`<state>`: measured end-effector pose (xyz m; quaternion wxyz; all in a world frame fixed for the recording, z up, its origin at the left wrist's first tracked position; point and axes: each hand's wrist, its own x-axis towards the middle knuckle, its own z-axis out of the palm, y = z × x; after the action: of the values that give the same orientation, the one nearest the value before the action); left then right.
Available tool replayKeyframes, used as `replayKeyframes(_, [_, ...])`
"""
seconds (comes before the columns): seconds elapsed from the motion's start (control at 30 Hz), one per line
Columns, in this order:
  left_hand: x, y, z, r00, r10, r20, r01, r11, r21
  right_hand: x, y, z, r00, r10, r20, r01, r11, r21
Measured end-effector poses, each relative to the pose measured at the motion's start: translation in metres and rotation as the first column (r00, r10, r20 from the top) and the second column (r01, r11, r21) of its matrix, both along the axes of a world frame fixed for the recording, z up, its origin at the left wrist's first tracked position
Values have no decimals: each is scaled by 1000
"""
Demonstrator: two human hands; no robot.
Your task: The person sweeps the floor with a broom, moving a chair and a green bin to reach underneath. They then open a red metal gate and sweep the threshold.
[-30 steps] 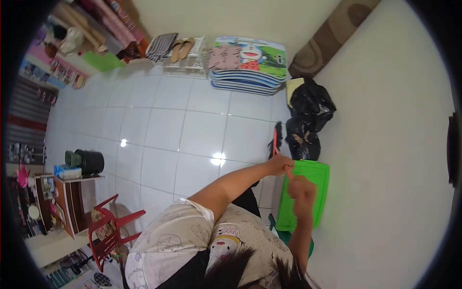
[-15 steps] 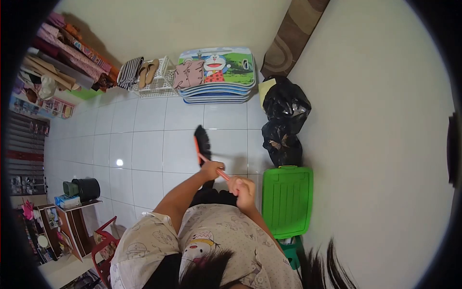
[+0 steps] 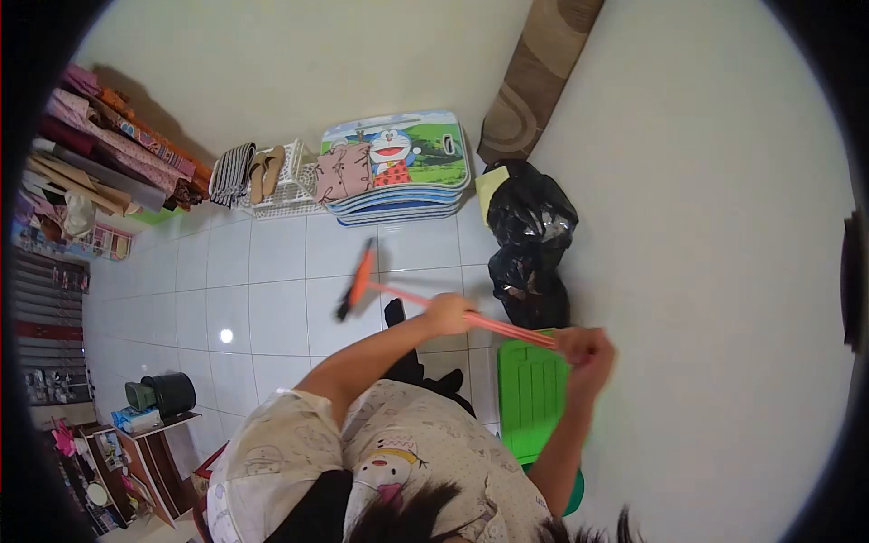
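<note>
A broom with an orange head and dark bristles is tilted over the white tiles, slightly blurred. My left hand is wrapped round the middle of its pinkish-orange handle. At the upper end of the handle, my right hand is closed in a fist, over the edge of a green lidded box in this view. The handle runs nearly sideways across in front of me, with the broom head to the left.
Black plastic bags stand along the right wall, beyond the green box. Folding tables are stacked by the far wall, a pink bag on top. Sandals lie on a white rack. Left are hanging clothes and a desk.
My right hand has swung right and outward, and my left hand has also moved right. The broom has turned from steep to nearly sideways, its head tipping over and shifting slightly left.
</note>
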<state>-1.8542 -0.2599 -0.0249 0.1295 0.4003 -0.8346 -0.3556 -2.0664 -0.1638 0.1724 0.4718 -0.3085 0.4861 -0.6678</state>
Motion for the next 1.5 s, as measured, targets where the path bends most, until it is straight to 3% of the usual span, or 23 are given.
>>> replayKeyframes(0.03, [-20,-15,20,992,-39,-122,39,999,0,1,-10,20,1000,-13,-13,13,999,-38])
replayKeyframes(0.07, [-40,-30,22,994,-10,-112,11,1000,11,8,-24,29,995,-15,-99,8,998,-70])
replayKeyframes(0.13, [-66,-60,3,951,38,-306,-39,999,4,30,-54,36,965,-27,-260,-8,991,-133])
replayKeyframes(0.23, [-47,-99,-27,929,107,-354,-121,992,-17,85,-99,7,928,148,-343,-193,976,-100])
replayKeyframes(0.27, [-29,-112,-37,968,71,-242,-83,996,-39,105,-112,4,930,163,-331,-209,972,-108])
replayKeyframes(0.4, [96,-133,-64,992,22,-125,-21,1000,9,163,-150,-40,961,257,-97,-266,959,-96])
replayKeyframes(0.5, [201,-128,-117,975,222,-25,-221,975,33,218,-179,-97,913,405,56,-405,914,-16])
replayKeyframes(0.53, [236,-128,-124,945,285,164,-301,950,84,242,-186,-116,880,468,83,-471,882,18])
replayKeyframes(0.6, [304,-121,-129,833,445,330,-490,869,64,296,-199,-146,822,561,101,-565,825,18])
replayKeyframes(0.63, [333,-123,-128,721,439,536,-578,808,114,323,-205,-157,768,628,124,-631,776,-24])
replayKeyframes(0.7, [382,-119,-128,542,487,685,-729,678,94,363,-214,-164,698,707,114,-708,705,-33])
replayKeyframes(0.73, [398,-112,-126,488,688,538,-833,550,53,379,-218,-164,689,720,86,-722,692,-3])
replayKeyframes(0.83, [423,-112,-107,619,785,21,-785,619,-10,403,-240,-149,668,744,-14,-744,668,-11])
replayKeyframes(0.9, [407,-126,-64,589,807,32,-807,590,-26,405,-256,-102,673,730,-117,-733,680,19])
replayKeyframes(0.97, [381,-143,-5,570,818,-76,-821,568,-49,401,-272,-46,747,638,-186,-622,770,145])
replayKeyframes(1.03, [358,-156,30,580,774,-255,-784,615,83,409,-296,19,755,527,-391,-627,755,-192])
replayKeyframes(1.13, [342,-164,58,707,679,-196,-648,734,203,413,-307,63,424,901,-92,-889,395,-232])
replayKeyframes(1.2, [345,-166,56,785,610,-107,-565,777,278,431,-303,59,373,893,-251,-928,356,-112])
replayKeyframes(1.3, [363,-156,47,717,665,-209,-596,741,311,448,-301,29,245,851,-464,-968,244,-62])
replayKeyframes(1.33, [369,-153,4,667,679,-307,-626,734,262,454,-297,15,233,829,-508,-972,214,-98])
replayKeyframes(1.37, [384,-151,2,746,645,-165,-625,764,160,457,-295,0,193,842,-504,-981,172,-88])
replayKeyframes(1.43, [411,-147,-19,742,670,-21,-661,737,141,461,-295,-32,111,863,-493,-994,89,-69])
replayKeyframes(1.5, [440,-152,-45,730,677,95,-682,713,159,473,-298,-73,167,868,-468,-983,110,-147])
